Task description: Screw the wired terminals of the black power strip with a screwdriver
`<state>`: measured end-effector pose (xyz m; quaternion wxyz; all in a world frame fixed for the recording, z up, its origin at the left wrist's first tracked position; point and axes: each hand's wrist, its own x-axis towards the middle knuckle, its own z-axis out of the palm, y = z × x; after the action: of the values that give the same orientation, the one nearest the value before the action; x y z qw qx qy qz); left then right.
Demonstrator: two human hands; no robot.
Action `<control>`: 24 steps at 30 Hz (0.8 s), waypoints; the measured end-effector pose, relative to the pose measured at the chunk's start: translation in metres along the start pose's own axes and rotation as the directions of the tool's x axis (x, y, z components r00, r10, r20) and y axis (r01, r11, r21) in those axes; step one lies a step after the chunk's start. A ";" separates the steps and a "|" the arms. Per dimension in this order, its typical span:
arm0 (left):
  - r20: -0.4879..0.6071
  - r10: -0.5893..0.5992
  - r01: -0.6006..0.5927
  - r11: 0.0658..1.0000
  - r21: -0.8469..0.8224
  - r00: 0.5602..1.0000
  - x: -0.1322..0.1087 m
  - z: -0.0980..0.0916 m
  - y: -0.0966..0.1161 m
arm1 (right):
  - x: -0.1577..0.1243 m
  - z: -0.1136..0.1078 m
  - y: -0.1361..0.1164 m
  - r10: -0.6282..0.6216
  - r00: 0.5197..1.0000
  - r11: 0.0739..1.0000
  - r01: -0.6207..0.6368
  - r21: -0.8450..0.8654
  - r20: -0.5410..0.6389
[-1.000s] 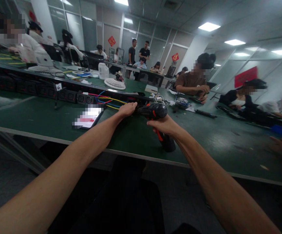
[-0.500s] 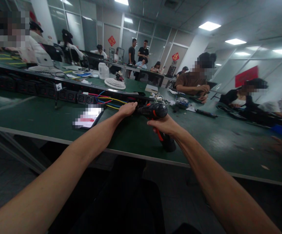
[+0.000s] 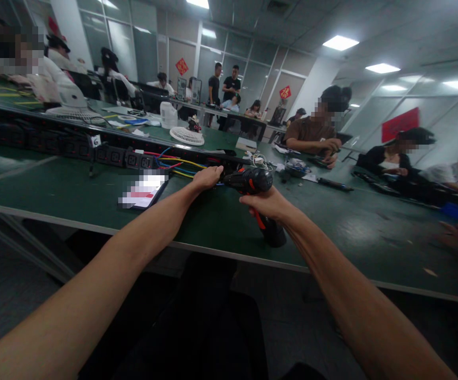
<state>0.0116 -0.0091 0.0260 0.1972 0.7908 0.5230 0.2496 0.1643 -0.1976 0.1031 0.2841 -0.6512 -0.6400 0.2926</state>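
My right hand (image 3: 266, 203) is wrapped round the grip of a black and orange cordless drill (image 3: 250, 181). The drill points left and away from me, its nose close to my left hand (image 3: 208, 177). My left hand is closed at the end of a long black power strip (image 3: 112, 156) with rows of sockets; whatever its fingers pinch is hidden. Red, blue and yellow wires (image 3: 179, 162) run from the strip's sockets toward that hand. The drill's tip and what it meets are too dark to make out.
A phone (image 3: 145, 191) lies left of my left forearm on the green table (image 3: 221, 221). White fan parts (image 3: 187, 135) sit behind the strip. Loose cables (image 3: 258, 160) and a black rod-like tool (image 3: 335, 183) lie to the right. Co-workers sit across the table and at the right.
Almost nothing differs. Both hands and the drill hold the same place; a bit of blue wire shows beside my left fingertips.
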 end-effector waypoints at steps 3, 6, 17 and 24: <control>0.002 -0.008 0.008 1.000 -0.004 1.000 0.000 0.000 0.000 | 0.001 0.000 0.002 -0.005 1.000 1.000 0.005 -0.004 0.007; 0.000 0.000 0.000 1.000 -0.003 1.000 0.000 0.000 0.000 | 0.001 0.000 0.003 -0.018 1.000 1.000 0.018 0.005 0.012; 0.000 0.048 -0.048 0.999 0.020 0.999 0.002 0.001 -0.003 | -0.001 0.000 0.001 -0.015 1.000 1.000 0.015 0.016 0.004; -0.014 0.046 -0.045 0.999 0.022 0.999 0.002 0.002 -0.003 | -0.002 0.000 0.000 0.000 1.000 1.000 0.000 -0.014 0.001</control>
<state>0.0113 -0.0065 0.0234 0.1793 0.8027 0.5089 0.2542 0.1645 -0.1993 0.1031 0.2790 -0.6532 -0.6420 0.2885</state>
